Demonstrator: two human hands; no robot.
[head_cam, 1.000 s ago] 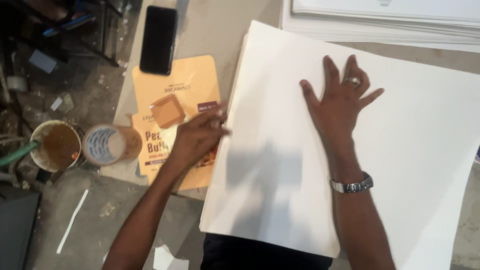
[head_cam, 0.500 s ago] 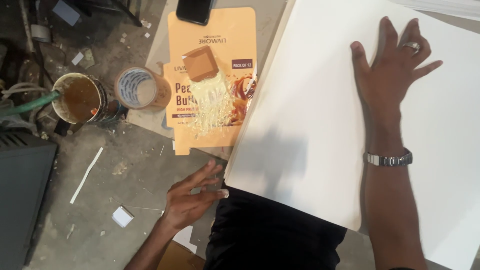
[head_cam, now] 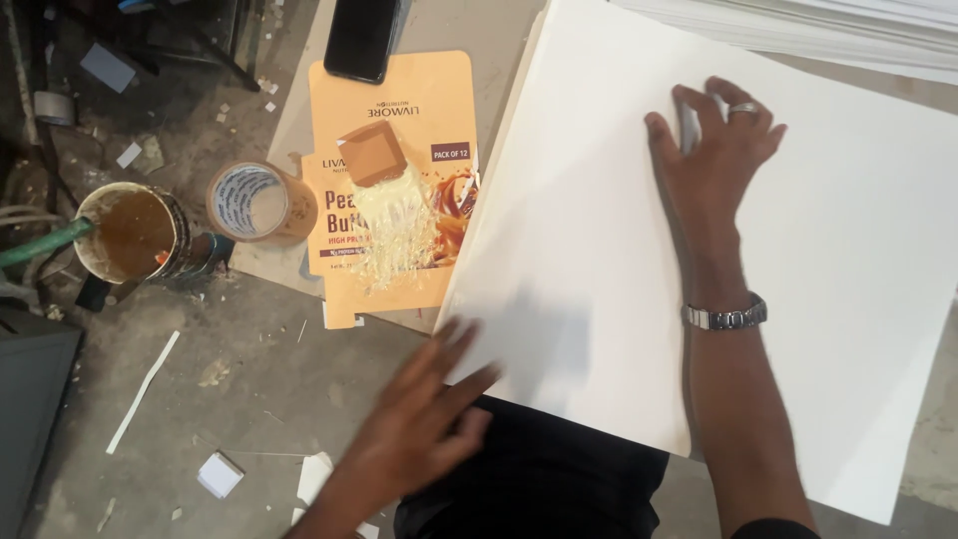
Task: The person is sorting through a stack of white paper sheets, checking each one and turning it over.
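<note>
Dusty grey concrete floor [head_cam: 249,399], littered with paper scraps and white offcuts, is seen from above, with a low work surface carrying sheets of board. Nearest the camera, dark trousers [head_cam: 539,489] are visible at the lower edge. Just above them the left hand [head_cam: 424,424] is blurred by motion; its fingers are spread and open, the fingertips meeting the near left corner of the large white rectangular paperboard sheet [head_cam: 599,250], and nothing is seen to be gripped. Whether the corner is pinched from below cannot be told. Further in, the right hand [head_cam: 718,150], with a ring and a metal wristwatch [head_cam: 725,315], is laid flat and open on the upper middle of the same sheet, pressing it down rather than holding it.

To the left of the sheet, an orange printed flat carton blank [head_cam: 399,190] is laid out, with a smear of pale glue and a small brown cardboard square [head_cam: 372,152] resting on it. Beside it stand a roll of brown packing tape [head_cam: 254,203] and a round tin of brown adhesive [head_cam: 130,232]. At the far edge a black phone [head_cam: 361,38] lies face down, and a stack of white sheets [head_cam: 828,30] is piled at the upper right.

As a judgement, the top sheet appears positioned but not yet glued or lifted; the pile beyond suggests much is left.
</note>
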